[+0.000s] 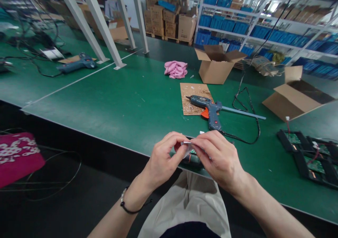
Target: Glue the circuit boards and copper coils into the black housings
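My left hand (165,160) pinches one end of a small, thin, whitish piece (187,143) between thumb and forefinger. From the other side, my right hand (223,158) has its fingertips closed at the opposite end of it. A bit of translucent film (188,151) seems to hang below the piece; what exactly it is, I cannot make out. Under my hands, at the bench's front edge, lies a dark housing with a green circuit board (194,158), mostly covered by my fingers.
Beyond my hands, a glue gun (211,111) with a long glue stick lies partly on a cardboard sheet (188,104). A pink cloth (175,69) and open cartons (219,68) are farther back. Several black housings with circuit boards (315,164) lie right. Another glue gun (77,64) is at left.
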{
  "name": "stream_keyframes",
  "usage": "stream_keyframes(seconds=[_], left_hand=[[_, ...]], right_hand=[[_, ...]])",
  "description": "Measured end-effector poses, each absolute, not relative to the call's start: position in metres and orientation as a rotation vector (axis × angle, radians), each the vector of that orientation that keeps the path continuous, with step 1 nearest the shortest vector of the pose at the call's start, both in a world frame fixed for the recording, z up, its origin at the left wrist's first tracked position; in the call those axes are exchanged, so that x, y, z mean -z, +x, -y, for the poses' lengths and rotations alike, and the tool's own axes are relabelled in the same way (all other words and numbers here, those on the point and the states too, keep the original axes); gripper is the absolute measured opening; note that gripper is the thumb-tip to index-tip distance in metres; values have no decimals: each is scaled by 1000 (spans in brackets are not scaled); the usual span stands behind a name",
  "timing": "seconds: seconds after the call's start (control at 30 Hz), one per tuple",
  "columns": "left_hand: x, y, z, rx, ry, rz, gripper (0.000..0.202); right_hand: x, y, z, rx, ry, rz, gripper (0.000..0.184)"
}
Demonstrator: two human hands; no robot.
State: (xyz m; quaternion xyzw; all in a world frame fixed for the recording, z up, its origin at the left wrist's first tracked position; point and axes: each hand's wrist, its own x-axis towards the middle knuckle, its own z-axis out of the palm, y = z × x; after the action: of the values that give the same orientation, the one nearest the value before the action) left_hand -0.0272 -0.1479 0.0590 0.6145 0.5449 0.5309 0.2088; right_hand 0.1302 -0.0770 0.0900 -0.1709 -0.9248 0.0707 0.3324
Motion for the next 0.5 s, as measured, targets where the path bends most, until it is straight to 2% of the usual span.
stream_keyframes(seconds=[0.3,0.5], left_hand=[[-58,-29,147,-1472,1584,-1440,9],[-55,-31,149,-1466,1565,-1369,13]], right_hand=[[-91,132,81,321,-230,2577,27],[-89,133,81,444,-179,2586,28]])
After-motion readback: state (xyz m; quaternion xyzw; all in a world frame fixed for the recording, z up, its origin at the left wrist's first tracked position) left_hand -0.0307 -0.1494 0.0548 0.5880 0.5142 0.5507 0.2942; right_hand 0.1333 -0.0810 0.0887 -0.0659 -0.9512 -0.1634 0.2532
